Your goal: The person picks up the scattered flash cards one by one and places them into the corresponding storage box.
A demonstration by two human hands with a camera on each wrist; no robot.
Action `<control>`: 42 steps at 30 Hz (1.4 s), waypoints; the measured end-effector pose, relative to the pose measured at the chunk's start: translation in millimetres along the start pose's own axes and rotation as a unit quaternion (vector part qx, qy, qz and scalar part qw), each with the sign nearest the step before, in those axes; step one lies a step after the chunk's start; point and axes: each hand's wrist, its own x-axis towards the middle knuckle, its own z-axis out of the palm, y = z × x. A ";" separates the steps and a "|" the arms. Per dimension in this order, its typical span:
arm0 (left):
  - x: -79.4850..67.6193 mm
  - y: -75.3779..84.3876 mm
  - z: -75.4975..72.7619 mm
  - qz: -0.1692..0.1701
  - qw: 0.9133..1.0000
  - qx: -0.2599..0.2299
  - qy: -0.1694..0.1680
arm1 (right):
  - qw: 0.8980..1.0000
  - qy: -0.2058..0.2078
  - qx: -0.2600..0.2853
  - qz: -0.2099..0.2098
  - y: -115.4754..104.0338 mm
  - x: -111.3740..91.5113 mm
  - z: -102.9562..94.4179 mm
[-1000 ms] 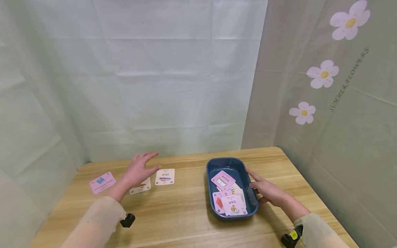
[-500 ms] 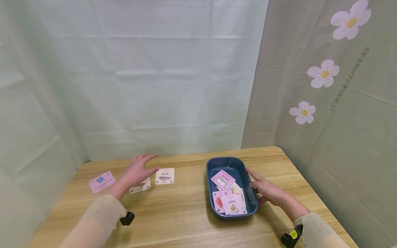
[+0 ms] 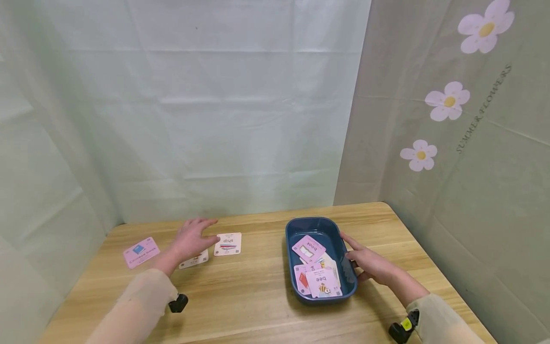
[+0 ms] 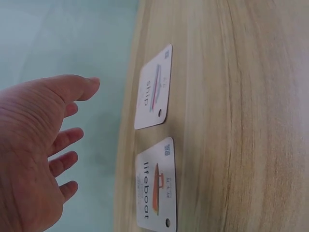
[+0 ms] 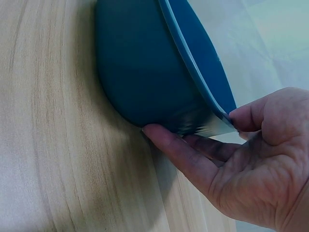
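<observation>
Tabletop under tray, beside flowered sheeting

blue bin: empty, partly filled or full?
Partly filled. In the head view, several cards lie inside the blue bin, the bee card among them, with bare bottom showing toward the far end.

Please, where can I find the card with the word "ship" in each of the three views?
Head: the ship card lies left of centre, in the picture's lower half.
Left wrist: in the upper half, near the middle across, above the lifeboat card.
Right wrist: not in it.
Shared landmark: the wood-grain table, in all three.
</observation>
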 end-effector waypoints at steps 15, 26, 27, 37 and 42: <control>6.2 -8.1 13.2 0.001 1.000 0.017 -0.021 | 1.000 0.004 0.005 0.002 1.0 0.2 -2.2; 9.6 -9.8 24.0 0.003 0.998 0.048 -0.033 | 1.000 0.004 0.005 0.001 -1.3 1.8 -3.4; 9.9 -10.4 25.4 0.004 0.998 0.055 -0.034 | 1.000 0.005 0.006 0.001 -1.6 1.7 -3.3; 9.6 -13.9 33.2 0.000 0.997 0.066 -0.043 | 1.000 0.004 0.004 0.003 0.0 -0.1 -0.9; 7.9 -14.8 33.3 -0.004 0.997 0.062 -0.045 | 1.000 0.004 0.006 0.003 -0.2 -1.1 -0.2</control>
